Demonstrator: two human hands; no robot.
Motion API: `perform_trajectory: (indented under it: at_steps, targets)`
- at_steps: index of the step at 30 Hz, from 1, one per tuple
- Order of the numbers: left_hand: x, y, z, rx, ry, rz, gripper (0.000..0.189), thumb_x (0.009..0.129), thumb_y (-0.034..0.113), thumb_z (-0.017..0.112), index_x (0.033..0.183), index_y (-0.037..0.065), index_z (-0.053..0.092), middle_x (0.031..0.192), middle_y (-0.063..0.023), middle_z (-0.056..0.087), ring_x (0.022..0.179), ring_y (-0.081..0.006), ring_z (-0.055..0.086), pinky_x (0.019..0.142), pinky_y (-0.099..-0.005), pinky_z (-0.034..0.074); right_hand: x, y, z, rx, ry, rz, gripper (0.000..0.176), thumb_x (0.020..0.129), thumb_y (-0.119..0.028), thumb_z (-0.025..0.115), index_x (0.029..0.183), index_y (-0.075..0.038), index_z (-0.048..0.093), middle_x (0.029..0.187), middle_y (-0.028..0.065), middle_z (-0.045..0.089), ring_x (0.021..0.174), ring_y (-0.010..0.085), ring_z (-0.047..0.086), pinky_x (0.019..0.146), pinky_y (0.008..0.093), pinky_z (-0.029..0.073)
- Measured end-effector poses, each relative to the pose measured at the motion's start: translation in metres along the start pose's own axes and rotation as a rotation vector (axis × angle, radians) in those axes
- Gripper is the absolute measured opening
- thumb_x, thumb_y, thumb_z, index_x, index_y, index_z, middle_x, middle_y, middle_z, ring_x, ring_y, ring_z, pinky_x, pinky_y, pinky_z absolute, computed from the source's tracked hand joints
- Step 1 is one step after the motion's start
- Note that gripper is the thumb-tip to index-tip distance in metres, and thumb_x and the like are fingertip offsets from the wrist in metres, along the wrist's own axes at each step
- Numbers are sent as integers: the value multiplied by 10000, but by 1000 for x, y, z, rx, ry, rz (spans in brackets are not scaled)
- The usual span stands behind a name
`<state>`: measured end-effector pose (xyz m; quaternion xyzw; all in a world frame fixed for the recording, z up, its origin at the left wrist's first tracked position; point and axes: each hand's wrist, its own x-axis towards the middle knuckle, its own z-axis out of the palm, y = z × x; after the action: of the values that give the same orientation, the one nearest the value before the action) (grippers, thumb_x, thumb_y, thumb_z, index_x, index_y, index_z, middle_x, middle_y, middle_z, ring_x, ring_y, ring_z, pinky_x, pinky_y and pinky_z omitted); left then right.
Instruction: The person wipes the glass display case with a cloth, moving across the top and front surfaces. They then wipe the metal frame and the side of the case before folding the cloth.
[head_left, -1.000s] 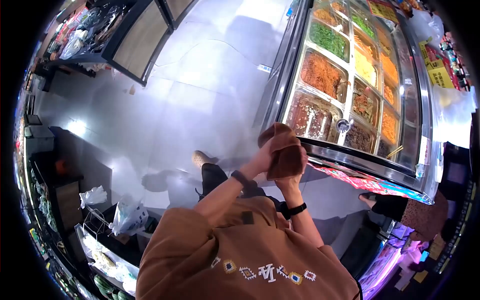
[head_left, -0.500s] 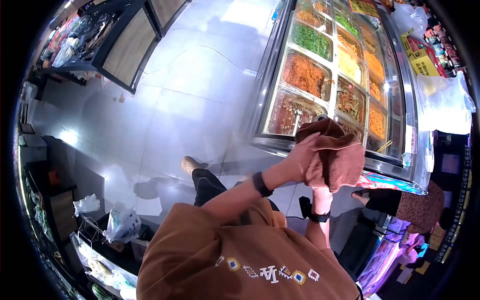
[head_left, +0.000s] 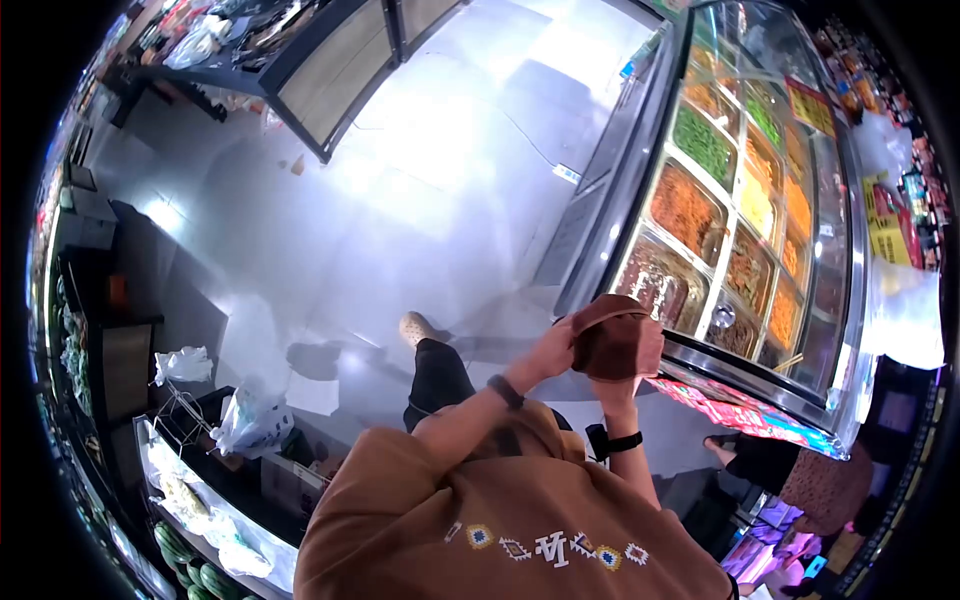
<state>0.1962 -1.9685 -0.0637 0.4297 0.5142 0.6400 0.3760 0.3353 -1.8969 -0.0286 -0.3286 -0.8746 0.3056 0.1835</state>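
**Tally at the deli case**

Two bare hands: one left hand [head_left: 553,352], one right hand [head_left: 648,350]. One brown cloth [head_left: 610,345]. Two dark wristbands, one per wrist: left wristband [head_left: 505,391], right wristband [head_left: 624,441]. One glass-topped display case [head_left: 600,215]. Inside, at least eight food trays, among them one tray of green vegetables [head_left: 705,145], one tray of orange shreds [head_left: 685,208] and one tray of brown strips [head_left: 658,283]; farther trays too small to count surely. One beige shoe [head_left: 415,326]. Two plastic bags: one white bag [head_left: 185,364], one printed bag [head_left: 250,422]. One second person [head_left: 810,475]. One yellow sign [head_left: 885,235].
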Motion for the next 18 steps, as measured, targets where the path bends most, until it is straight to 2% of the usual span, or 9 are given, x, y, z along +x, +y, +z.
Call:
perform_trajectory:
  at_steps: [2, 3, 5, 8, 12, 13, 15, 17, 18]
  targets:
    - [-3, 12, -29, 108, 94, 104, 447, 813, 11, 543, 1251, 48, 623, 1354, -180, 568, 1292, -379, 491, 1094, -423, 378, 16, -30, 13, 266, 101, 62, 497, 791, -188, 749, 1259, -110, 604, 1248, 91, 612, 1175, 290, 554, 1007, 401, 433]
    - [-1, 12, -44, 155, 201, 269, 414, 789, 8, 576, 1195, 43, 647, 1311, -193, 579, 1257, -402, 499, 1062, -457, 390, 23, -41, 18, 23, 129, -10, 498, 762, -167, 775, 1232, -115, 620, 1251, 93, 608, 1182, 288, 546, 995, 401, 437]
    - [-5, 2, -83, 300, 240, 303, 389, 801, 47, 607, 1188, 31, 625, 1254, -175, 595, 1217, -371, 514, 1016, -460, 415, 36, -46, 41, 26, 145, 8, 515, 749, -171, 786, 1231, -109, 616, 1249, 90, 608, 1176, 288, 550, 992, 399, 438]
    - [-8, 32, -148, 249, 362, 203, 311, 768, 139, 688, 1055, 28, 642, 1072, -173, 608, 1025, -371, 530, 843, -474, 446, 74, -89, 72, -90, 176, -62, 581, 720, -193, 817, 1249, -92, 600, 1266, 108, 594, 1183, 306, 537, 998, 420, 431]
    - [-19, 79, -245, 670, 450, 397, 362, 722, 175, 717, 1033, 14, 623, 927, -190, 566, 803, -373, 494, 707, -460, 419, 127, -165, 120, 131, 244, -186, 602, 682, -173, 835, 1228, -77, 600, 1305, 116, 575, 1222, 305, 522, 993, 428, 429]
    - [-26, 90, -267, 660, 449, 369, 377, 723, 175, 715, 1047, 11, 613, 916, -191, 559, 806, -370, 494, 705, -451, 421, 148, -201, 126, 147, 244, -202, 454, 649, -151, 815, 1069, -55, 669, 1175, 136, 639, 1101, 317, 594, 924, 412, 468]
    - [-33, 104, -301, 685, 529, 281, 374, 767, 139, 686, 1096, -1, 576, 926, -182, 547, 834, -346, 507, 729, -433, 435, 183, -285, 135, 190, 192, -328, 149, 684, -103, 712, 821, -47, 699, 891, 140, 662, 837, 350, 625, 760, 379, 503]
    - [-39, 105, -334, 747, 677, 143, 342, 855, 70, 631, 1166, -21, 523, 966, -161, 537, 884, -304, 533, 781, -415, 460, 197, -303, 160, 252, 174, -385, 91, 723, -87, 657, 794, -53, 703, 854, 134, 663, 817, 355, 627, 739, 383, 504]
    - [-43, 106, -351, 495, 779, 212, 324, 872, 63, 613, 1169, -27, 520, 986, -159, 535, 909, -306, 541, 808, -413, 467, 204, -297, 177, 190, 151, -449, 126, 735, -100, 661, 845, -58, 705, 885, 131, 668, 853, 357, 626, 769, 399, 499]
